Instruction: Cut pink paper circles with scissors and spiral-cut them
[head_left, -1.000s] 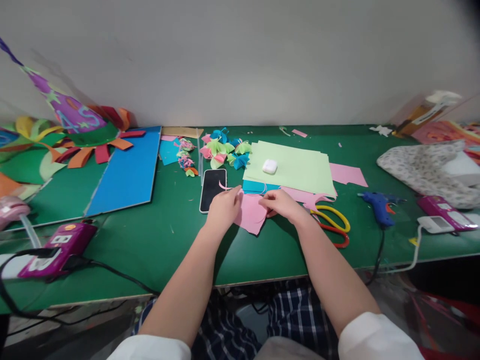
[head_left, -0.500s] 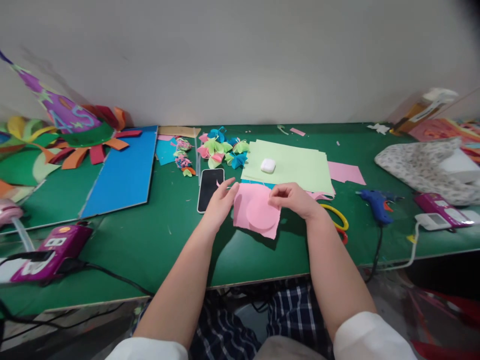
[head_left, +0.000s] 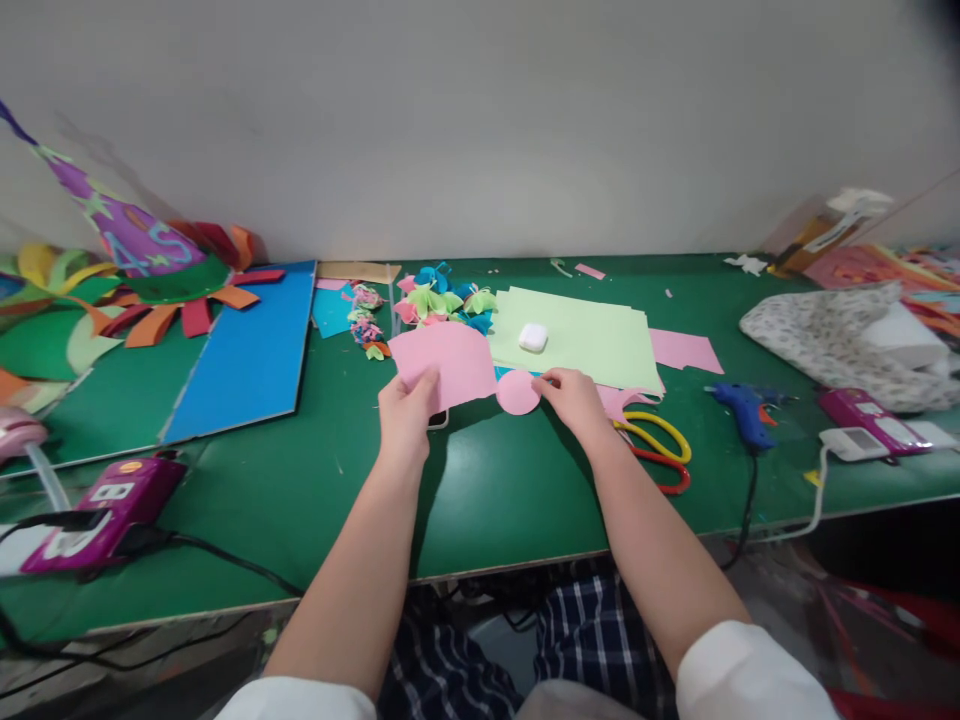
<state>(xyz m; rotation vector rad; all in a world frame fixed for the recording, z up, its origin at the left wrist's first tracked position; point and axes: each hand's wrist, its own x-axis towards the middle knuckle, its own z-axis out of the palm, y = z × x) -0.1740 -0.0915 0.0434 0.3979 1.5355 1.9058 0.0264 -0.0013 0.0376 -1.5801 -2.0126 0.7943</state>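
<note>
My left hand [head_left: 406, 415] pinches the lower left part of a pink paper sheet [head_left: 454, 362], held up over the table. Between the thumb and fingers of my right hand [head_left: 571, 400] is the right edge of a pink paper circle [head_left: 518, 392]. The circle hangs just right of the sheet. Beneath the sheet, most of a phone [head_left: 439, 421] is hidden; only its lower corner shows. Scissors [head_left: 660, 450] with yellow and red handles lie beside my right forearm, their blades out of sight.
Light green paper sheets [head_left: 592, 335] bear a white earbud case [head_left: 533, 338]. Behind the pink sheet sit colourful paper flowers [head_left: 431, 300]. A blue glue gun [head_left: 746, 412] lies at right. At left are a blue board [head_left: 251, 350], a purple party hat [head_left: 142, 235] and a purple power strip [head_left: 112, 505].
My left hand has moved the pink sheet left and up, over the phone. The circle, which lay against the sheet, is now apart from it in my right hand.
</note>
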